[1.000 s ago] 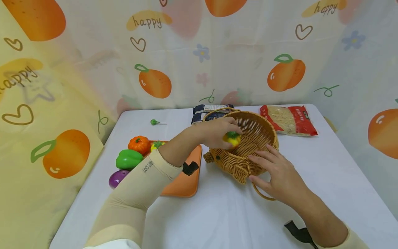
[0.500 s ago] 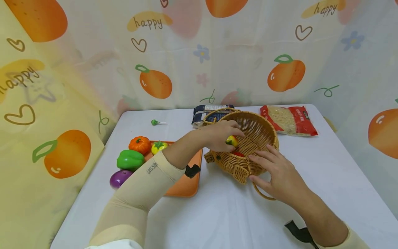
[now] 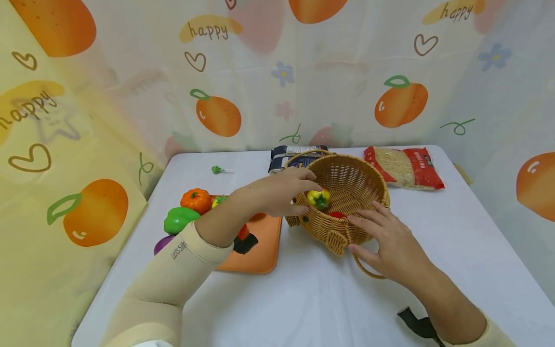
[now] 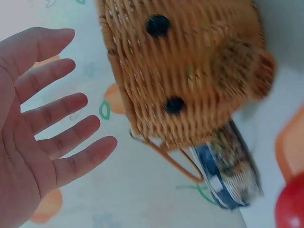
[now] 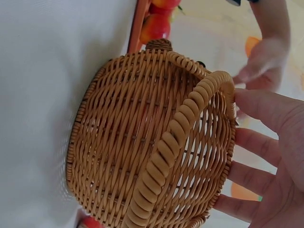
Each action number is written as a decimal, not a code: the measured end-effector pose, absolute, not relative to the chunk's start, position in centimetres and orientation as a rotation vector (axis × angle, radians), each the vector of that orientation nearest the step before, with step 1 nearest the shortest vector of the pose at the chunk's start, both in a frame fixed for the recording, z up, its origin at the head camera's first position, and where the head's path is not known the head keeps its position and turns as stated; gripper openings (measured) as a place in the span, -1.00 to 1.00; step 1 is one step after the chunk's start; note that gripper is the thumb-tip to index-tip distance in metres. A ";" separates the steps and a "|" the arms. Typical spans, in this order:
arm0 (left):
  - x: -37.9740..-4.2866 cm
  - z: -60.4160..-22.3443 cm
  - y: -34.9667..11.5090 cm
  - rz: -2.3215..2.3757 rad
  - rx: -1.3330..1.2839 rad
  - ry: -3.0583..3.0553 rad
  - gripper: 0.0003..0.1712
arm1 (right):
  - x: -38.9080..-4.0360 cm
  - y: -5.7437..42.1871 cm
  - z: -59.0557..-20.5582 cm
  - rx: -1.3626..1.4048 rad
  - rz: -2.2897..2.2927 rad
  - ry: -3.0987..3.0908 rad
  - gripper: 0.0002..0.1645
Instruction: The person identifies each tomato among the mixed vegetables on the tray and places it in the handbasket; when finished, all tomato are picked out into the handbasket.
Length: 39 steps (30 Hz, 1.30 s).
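Observation:
A wicker basket with a pig's snout and dark eyes stands mid-table. Inside lie a yellow toy vegetable with a green leafy top and a red piece, mostly hidden by the wall. My left hand hovers at the basket's left rim, holding nothing; the left wrist view shows its fingers spread apart from the wicker. My right hand touches the near right rim with extended fingers. In the right wrist view its thumb lies at the base of the twisted handle.
An orange tray with red pieces lies left, partly behind my left arm. Beside it are a toy pumpkin, green pepper and purple vegetable. Behind are a green-headed stick, dark packet and red-ended bag.
My left hand has let go of the yellow toy vegetable inside the basket and drawn back left to the rim, uncovering it and the red piece. My right hand stays at the rim.

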State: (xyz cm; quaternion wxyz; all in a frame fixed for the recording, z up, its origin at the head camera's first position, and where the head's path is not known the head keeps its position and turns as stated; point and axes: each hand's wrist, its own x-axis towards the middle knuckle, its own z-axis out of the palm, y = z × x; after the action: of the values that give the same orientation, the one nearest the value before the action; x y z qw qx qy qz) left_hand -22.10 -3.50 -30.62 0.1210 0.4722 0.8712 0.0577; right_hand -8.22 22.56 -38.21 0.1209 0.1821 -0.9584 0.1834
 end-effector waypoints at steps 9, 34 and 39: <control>-22.3 -32.3 -8.8 0.137 1.127 2.557 -0.34 | -8.2 22.4 -38.4 0.543 0.528 -2.767 -0.32; -19.8 -39.1 -18.6 0.252 0.808 2.603 -0.36 | -8.1 22.6 -38.4 0.501 0.547 -2.820 -0.30; -19.5 -39.4 -19.0 0.261 0.812 2.625 -0.37 | -8.2 22.5 -38.5 0.516 0.543 -2.796 -0.30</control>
State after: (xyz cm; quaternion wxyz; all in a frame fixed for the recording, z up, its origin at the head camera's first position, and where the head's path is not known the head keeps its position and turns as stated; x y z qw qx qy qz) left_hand -19.51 -18.96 -39.39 0.1894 0.2888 0.9339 0.0929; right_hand -8.16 22.51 -38.54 0.1234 0.1768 -0.9586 0.1862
